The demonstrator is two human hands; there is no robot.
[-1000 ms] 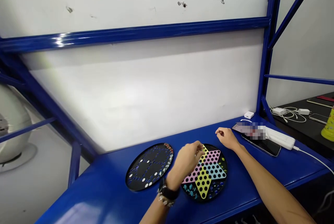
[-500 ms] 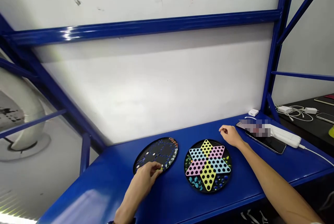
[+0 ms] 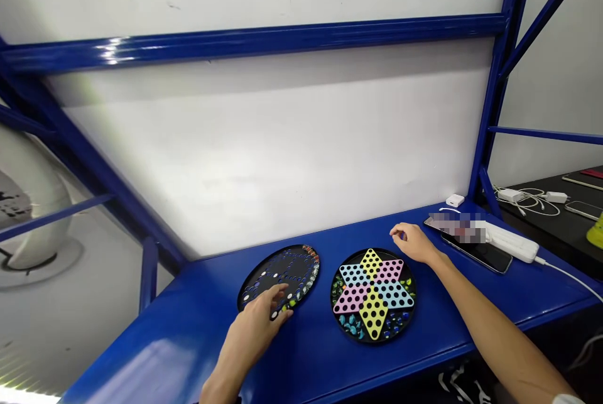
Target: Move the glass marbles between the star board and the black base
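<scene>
My left hand (image 3: 257,328) is over the near edge of a round black game board (image 3: 273,278), thumb and fingers apart, with nothing visible between them. Marbles line the board's right rim: orange-red at the top, clear ones below, then yellow-green (image 3: 288,305) near my fingertips. To its right lies a Chinese checkers board (image 3: 374,294) with a star of yellow, pink and blue points. Its rim compartments hold teal, dark blue, green and yellow marbles. My right hand (image 3: 414,244) rests on the table beyond that board's upper right, fingers curled in; the palm is hidden.
Phones (image 3: 480,253) and a white power strip (image 3: 513,242) with a cable lie to the right of my right hand. A white adapter (image 3: 455,200) sits near the wall. Blue frame bars (image 3: 264,43) cross behind the blue table (image 3: 188,328).
My left hand has opened, its fingers spreading from a pinch at the board's near rim, and drawn slightly back. Yellow-green marbles now show there. My right hand stays almost where it was.
</scene>
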